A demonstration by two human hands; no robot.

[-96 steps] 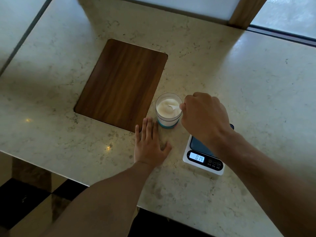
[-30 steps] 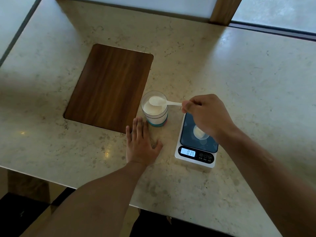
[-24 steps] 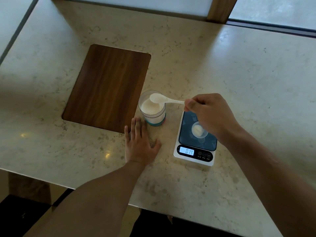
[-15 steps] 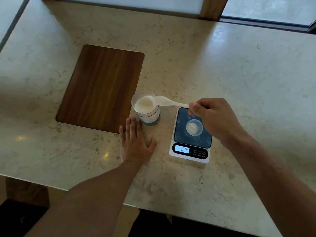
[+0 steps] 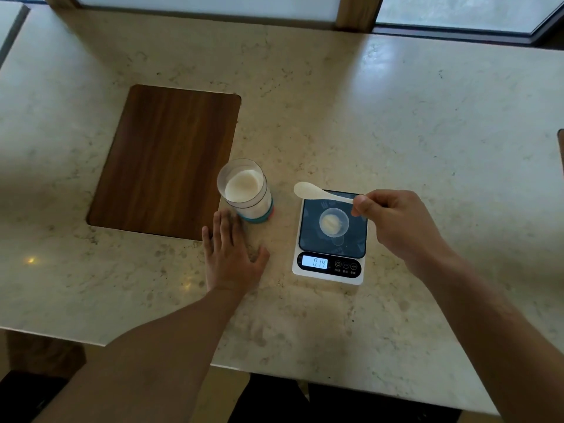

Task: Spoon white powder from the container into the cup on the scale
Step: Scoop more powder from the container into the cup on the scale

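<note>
One white spoon (image 5: 317, 192) is pinched by its handle end in the right hand (image 5: 396, 222), fingers curled closed around it; bowl points left, level, above the scale's far-left corner, between container and cup. Whether it carries powder can't be told. Small clear cup (image 5: 334, 222) sits on the dark platform of the scale (image 5: 331, 239), a small mound of white powder (image 5: 329, 222) inside. Scale display (image 5: 315, 262) is lit, reads about "0 14"; three round buttons beside it have tiny labels, unreadable. Clear container (image 5: 245, 190) with teal base stands upright left of the scale, apart from it, well filled with white powder, lid off. Left hand (image 5: 232, 254) lies flat, palm down, fingers spread, holding nothing, fingertips just beside the container base. Dark wood inset panel (image 5: 164, 160) sits left of the container in the pale marbled surface (image 5: 396, 117).
</note>
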